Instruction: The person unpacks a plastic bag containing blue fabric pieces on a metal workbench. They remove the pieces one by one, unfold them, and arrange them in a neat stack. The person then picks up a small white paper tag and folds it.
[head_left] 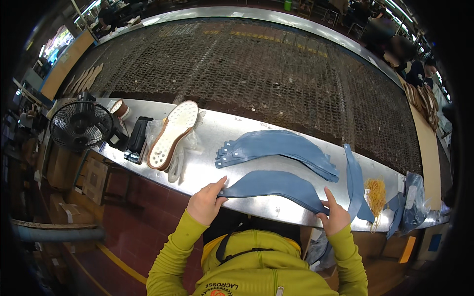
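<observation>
A curved blue piece, leather-like (269,184), lies along the near edge of the metal table. My left hand (205,203) grips its left end between thumb and fingers. At its right end, my right hand (336,213) is closed on the tip, thumb underneath and forefinger pointing up. Just beyond it sits a fanned stack of similar blue pieces (279,147), with small pale labels at the left tips. Another blue strip (353,180) lies to the right of my right hand.
A bundle of yellow cords (375,197) and a plastic-wrapped blue bundle (414,202) lie at the right. Leftward are a shoe sole (174,133), a black case (138,139), a tape roll (119,108) and a black fan (81,125). Beyond the tabletop stretches a wide mesh surface (247,74).
</observation>
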`<act>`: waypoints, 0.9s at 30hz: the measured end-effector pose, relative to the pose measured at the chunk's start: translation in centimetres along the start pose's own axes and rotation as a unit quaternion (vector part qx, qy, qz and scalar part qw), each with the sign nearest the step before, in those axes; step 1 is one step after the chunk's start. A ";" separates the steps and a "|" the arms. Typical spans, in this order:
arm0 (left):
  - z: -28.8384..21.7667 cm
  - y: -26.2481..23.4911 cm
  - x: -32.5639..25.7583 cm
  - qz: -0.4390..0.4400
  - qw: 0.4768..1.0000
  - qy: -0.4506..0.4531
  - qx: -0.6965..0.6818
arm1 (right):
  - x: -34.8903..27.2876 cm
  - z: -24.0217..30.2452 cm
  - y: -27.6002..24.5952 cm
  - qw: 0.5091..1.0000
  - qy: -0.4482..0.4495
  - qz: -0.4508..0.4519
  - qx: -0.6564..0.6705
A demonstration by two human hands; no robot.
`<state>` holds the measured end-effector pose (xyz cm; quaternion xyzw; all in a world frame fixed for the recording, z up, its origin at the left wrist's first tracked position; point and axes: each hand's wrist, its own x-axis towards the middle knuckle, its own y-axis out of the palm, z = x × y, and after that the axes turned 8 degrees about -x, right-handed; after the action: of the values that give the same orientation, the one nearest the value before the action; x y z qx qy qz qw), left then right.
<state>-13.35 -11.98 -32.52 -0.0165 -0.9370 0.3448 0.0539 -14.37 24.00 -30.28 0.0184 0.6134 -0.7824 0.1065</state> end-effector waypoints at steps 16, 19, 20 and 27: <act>0.5 -0.5 0.1 0.013 0.996 0.023 0.084 | -0.3 0.6 -0.1 0.998 -0.036 -0.029 -0.048; 0.1 -0.1 0.3 0.009 0.994 0.026 0.103 | -0.1 0.5 0.2 0.998 -0.022 -0.011 -0.058; -0.1 0.2 0.3 0.005 0.994 0.024 0.110 | -0.1 0.5 0.2 0.998 -0.019 -0.009 -0.060; -1.7 1.1 0.7 0.056 0.984 0.025 0.169 | -0.4 0.4 0.2 0.997 -0.005 -0.003 -0.071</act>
<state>-13.83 -10.02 -31.90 -0.0686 -0.8611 0.5001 0.0603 -13.89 23.59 -30.35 0.0050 0.6669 -0.7371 0.1087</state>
